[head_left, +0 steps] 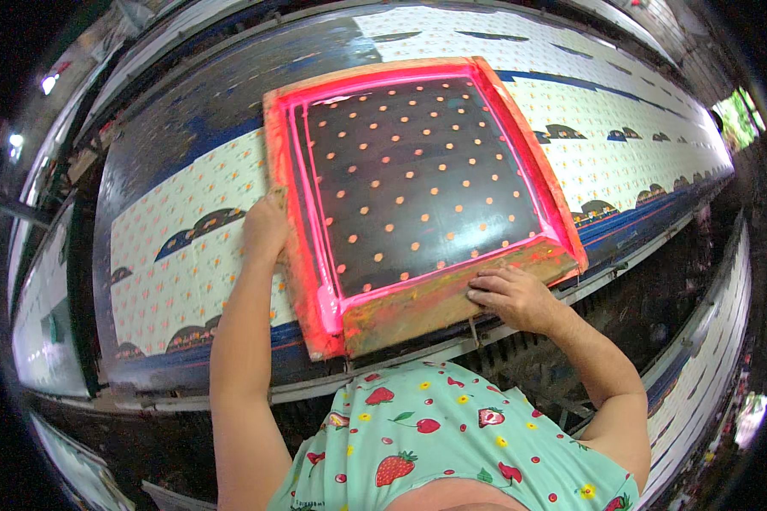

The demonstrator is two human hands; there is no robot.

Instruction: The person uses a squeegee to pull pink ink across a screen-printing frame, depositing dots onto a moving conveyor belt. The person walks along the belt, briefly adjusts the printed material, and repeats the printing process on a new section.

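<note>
A screen-printing frame [544,175] lies tilted over the long table in front of me. Its wooden sides are stained bright pink and red. The dark mesh [418,170] inside carries rows of small orange dots, and wet pink paint [328,302] pools in the near left corner and along the edges. My left hand [267,226] is closed on the frame's left side, at a small wooden piece. My right hand [516,296] grips the near wooden edge, its fingers curled over the top and the thumb hidden.
Pale fabric [166,230] with small orange motifs and dark scalloped shapes is spread on the table left of the frame. More such fabric [605,119] runs off to the right. The table's near rail [631,260] passes just in front of my body. Other long tables stand on both sides.
</note>
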